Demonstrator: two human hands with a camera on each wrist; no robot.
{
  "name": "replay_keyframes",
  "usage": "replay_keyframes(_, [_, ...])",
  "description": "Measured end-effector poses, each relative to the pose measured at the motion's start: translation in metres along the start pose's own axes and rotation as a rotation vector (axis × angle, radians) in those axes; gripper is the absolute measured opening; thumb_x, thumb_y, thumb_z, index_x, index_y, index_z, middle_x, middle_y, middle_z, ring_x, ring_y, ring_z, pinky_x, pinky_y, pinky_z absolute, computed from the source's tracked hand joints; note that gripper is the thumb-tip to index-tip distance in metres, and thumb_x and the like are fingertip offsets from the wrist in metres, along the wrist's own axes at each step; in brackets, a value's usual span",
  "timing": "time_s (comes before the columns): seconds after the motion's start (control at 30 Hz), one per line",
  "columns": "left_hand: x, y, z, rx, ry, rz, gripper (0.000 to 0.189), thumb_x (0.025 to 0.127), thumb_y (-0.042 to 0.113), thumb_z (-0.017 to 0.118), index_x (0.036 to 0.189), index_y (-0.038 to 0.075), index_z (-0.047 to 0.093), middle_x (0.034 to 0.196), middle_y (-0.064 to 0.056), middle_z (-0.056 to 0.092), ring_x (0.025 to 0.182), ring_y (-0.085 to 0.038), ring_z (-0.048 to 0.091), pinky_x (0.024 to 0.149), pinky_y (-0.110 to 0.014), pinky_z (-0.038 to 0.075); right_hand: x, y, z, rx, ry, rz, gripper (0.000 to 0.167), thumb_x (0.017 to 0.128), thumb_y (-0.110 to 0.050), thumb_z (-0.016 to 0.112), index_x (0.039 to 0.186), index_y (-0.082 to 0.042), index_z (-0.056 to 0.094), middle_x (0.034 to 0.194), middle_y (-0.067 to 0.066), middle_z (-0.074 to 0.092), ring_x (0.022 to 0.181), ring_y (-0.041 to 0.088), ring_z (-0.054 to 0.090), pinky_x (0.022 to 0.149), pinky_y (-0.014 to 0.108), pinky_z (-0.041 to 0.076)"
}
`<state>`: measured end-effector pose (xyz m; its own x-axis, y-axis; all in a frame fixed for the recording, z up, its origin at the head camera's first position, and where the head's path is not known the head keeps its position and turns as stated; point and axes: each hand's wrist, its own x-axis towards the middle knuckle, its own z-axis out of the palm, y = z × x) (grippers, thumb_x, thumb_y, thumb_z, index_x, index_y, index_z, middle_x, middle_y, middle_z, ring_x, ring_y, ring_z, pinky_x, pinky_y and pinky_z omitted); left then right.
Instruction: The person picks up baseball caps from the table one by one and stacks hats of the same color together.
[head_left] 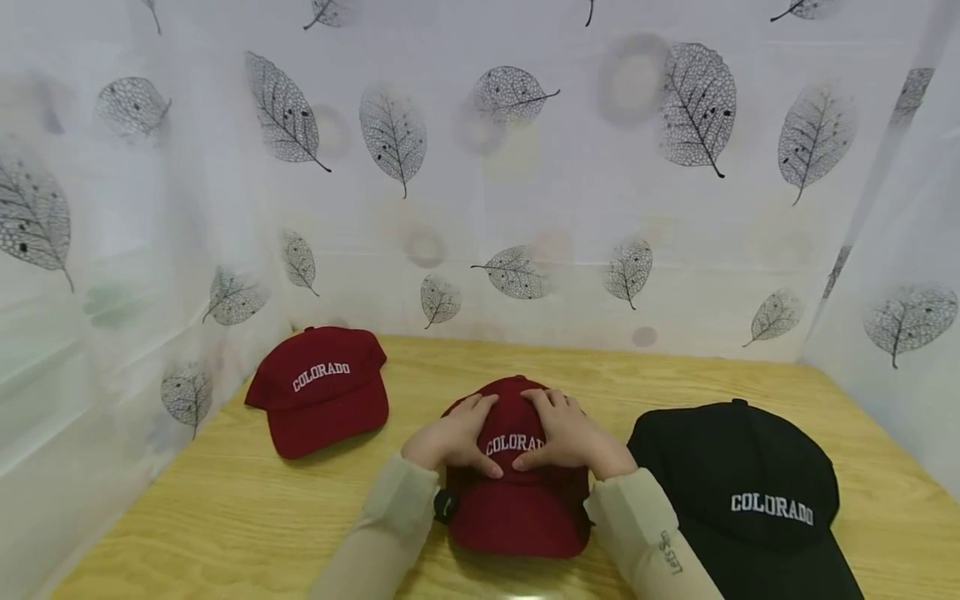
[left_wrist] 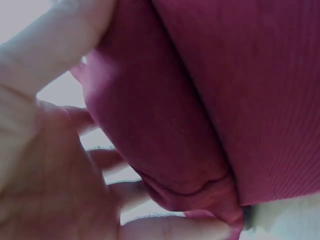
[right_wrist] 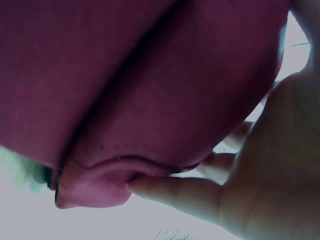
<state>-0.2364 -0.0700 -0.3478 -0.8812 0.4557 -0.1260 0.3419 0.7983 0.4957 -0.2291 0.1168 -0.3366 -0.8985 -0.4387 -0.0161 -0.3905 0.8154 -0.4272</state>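
Observation:
A dark red baseball cap point(head_left: 517, 521) with white COLORADO lettering sits in the middle of the wooden table, brim toward me. My left hand point(head_left: 457, 433) grips its crown from the left, thumb on the front panel beside the lettering. From the other side my right hand point(head_left: 573, 433) holds the crown, its thumb over the last letters. The left wrist view has the fingers point(left_wrist: 165, 227) spread around the cap's side point(left_wrist: 150, 110). In the right wrist view, one finger point(right_wrist: 175, 195) presses the fabric near the cap's lower edge point(right_wrist: 100, 187).
Another dark red COLORADO cap point(head_left: 326, 425) lies at the back left of the table point(head_left: 225, 517). A black COLORADO cap point(head_left: 738, 462) lies on the right, close to my right forearm. White leaf-printed sheeting point(head_left: 570, 200) closes off the back and both sides.

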Motion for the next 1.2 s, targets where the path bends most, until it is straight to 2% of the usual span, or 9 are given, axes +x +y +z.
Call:
replay_keyframes(0.2, [-0.008, 0.005, -0.004, -0.036, 0.055, -0.135, 0.104, 0.063, 0.034, 0.079, 0.141, 0.012, 0.014, 0.131, -0.031, 0.027, 0.113, -0.039, 0.040, 0.087, -0.049, 0.036, -0.004, -0.002, -0.012, 0.010, 0.029, -0.020, 0.092, 0.063, -0.036, 0.078, 0.135, -0.008, 0.028, 0.131, 0.024, 0.028, 0.116, 0.043, 0.029, 0.084, 0.054, 0.035])
replay_keyframes(0.3, [-0.012, 0.005, -0.006, -0.049, 0.064, -0.185, 0.107, 0.063, 0.035, 0.079, 0.141, 0.008, 0.011, 0.126, -0.030, 0.037, 0.108, -0.038, 0.045, 0.086, -0.047, 0.037, -0.011, -0.003, -0.020, -0.010, 0.038, 0.045, 0.095, 0.062, -0.032, 0.080, 0.136, -0.007, 0.027, 0.128, 0.027, 0.030, 0.114, 0.044, 0.033, 0.082, 0.052, 0.037])
replay_keyframes(0.37, [-0.015, 0.003, -0.006, -0.047, 0.058, -0.203, 0.110, 0.062, 0.036, 0.079, 0.141, 0.005, 0.009, 0.120, -0.026, 0.046, 0.103, -0.035, 0.050, 0.082, -0.044, 0.040, -0.014, -0.003, -0.024, -0.030, 0.029, 0.097, 0.096, 0.061, -0.032, 0.080, 0.135, -0.004, 0.026, 0.124, 0.027, 0.037, 0.110, 0.042, 0.039, 0.080, 0.050, 0.039])
replay_keyframes(0.47, [-0.018, 0.001, -0.006, -0.079, 0.033, -0.222, 0.115, 0.061, 0.036, 0.080, 0.141, 0.004, 0.005, 0.105, -0.019, 0.057, 0.079, -0.029, 0.058, 0.064, -0.040, 0.047, -0.016, -0.002, -0.027, -0.019, -0.014, 0.141, 0.097, 0.065, -0.031, 0.078, 0.136, 0.002, 0.021, 0.116, 0.026, 0.046, 0.104, 0.038, 0.046, 0.081, 0.046, 0.040])
replay_keyframes(0.57, [-0.018, 0.000, -0.005, -0.125, 0.021, -0.225, 0.118, 0.060, 0.035, 0.081, 0.141, 0.004, 0.001, 0.090, -0.016, 0.059, 0.059, -0.024, 0.054, 0.049, -0.035, 0.043, -0.015, 0.002, -0.027, 0.010, -0.054, 0.131, 0.098, 0.069, -0.030, 0.076, 0.137, 0.005, 0.015, 0.117, 0.024, 0.049, 0.105, 0.036, 0.048, 0.084, 0.045, 0.039])
replay_keyframes(0.8, [-0.012, -0.004, -0.004, -0.142, 0.078, -0.242, 0.118, 0.062, 0.030, 0.080, 0.139, 0.000, -0.003, 0.069, -0.011, 0.055, 0.059, -0.022, 0.051, 0.053, -0.032, 0.042, -0.009, 0.009, -0.019, 0.063, 0.019, 0.107, 0.096, 0.073, -0.025, 0.073, 0.133, 0.014, 0.010, 0.119, 0.031, 0.045, 0.108, 0.038, 0.045, 0.088, 0.045, 0.036])
replay_keyframes(0.93, [-0.010, -0.004, -0.004, -0.099, 0.102, -0.226, 0.117, 0.061, 0.031, 0.081, 0.139, -0.003, 0.000, 0.079, -0.014, 0.059, 0.069, -0.022, 0.054, 0.063, -0.034, 0.044, -0.009, 0.009, -0.013, 0.093, -0.015, 0.206, 0.101, 0.071, -0.028, 0.074, 0.133, 0.016, 0.007, 0.098, 0.024, 0.056, 0.073, 0.031, 0.059, 0.063, 0.038, 0.047])
replay_keyframes(1.03, [-0.011, -0.002, -0.004, -0.076, 0.099, -0.228, 0.116, 0.062, 0.031, 0.080, 0.138, -0.004, 0.000, 0.075, -0.013, 0.059, 0.064, -0.022, 0.055, 0.059, -0.034, 0.045, -0.009, 0.009, -0.011, 0.106, -0.092, 0.273, 0.108, 0.071, -0.030, 0.073, 0.134, 0.012, -0.003, 0.080, 0.014, 0.057, 0.047, 0.021, 0.052, 0.045, 0.031, 0.043])
replay_keyframes(1.2, [-0.012, 0.001, -0.003, -0.079, 0.070, -0.251, 0.114, 0.064, 0.031, 0.079, 0.139, -0.001, -0.002, 0.059, -0.008, 0.052, 0.044, -0.020, 0.047, 0.043, -0.030, 0.039, -0.011, 0.009, -0.008, 0.103, -0.142, 0.283, 0.109, 0.073, -0.030, 0.071, 0.134, 0.012, -0.009, 0.072, 0.010, 0.055, 0.046, 0.017, 0.051, 0.046, 0.028, 0.042])
